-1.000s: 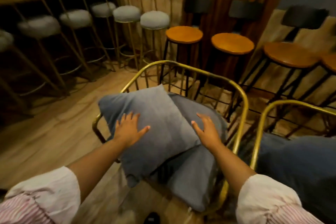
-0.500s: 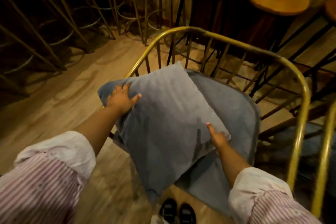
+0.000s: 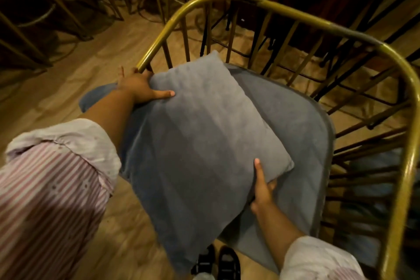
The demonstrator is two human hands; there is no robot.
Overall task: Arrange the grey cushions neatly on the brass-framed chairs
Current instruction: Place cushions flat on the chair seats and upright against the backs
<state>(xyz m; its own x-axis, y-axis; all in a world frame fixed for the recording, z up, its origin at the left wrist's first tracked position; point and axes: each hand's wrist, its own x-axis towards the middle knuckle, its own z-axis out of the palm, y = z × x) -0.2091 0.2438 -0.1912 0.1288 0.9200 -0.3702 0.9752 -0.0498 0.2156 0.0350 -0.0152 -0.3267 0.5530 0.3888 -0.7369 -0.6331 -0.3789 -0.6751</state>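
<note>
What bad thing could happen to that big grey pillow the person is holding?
It might slip off. The grey cushion sits crooked, with its near corner hanging past the front of the seat pad, over the floor. Only the left hand and right hand grip its edges, so letting go now could let it slide down onto the shoes. The left hand is also close to the brass frame and could bump it.

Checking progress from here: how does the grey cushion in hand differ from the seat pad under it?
The loose cushion is square, plump, skewed, overhanging the seat's front; the seat pad is flat and rounded, inside the brass frame. Left hand and right hand grip only the cushion. Both are grey fabric.
</note>
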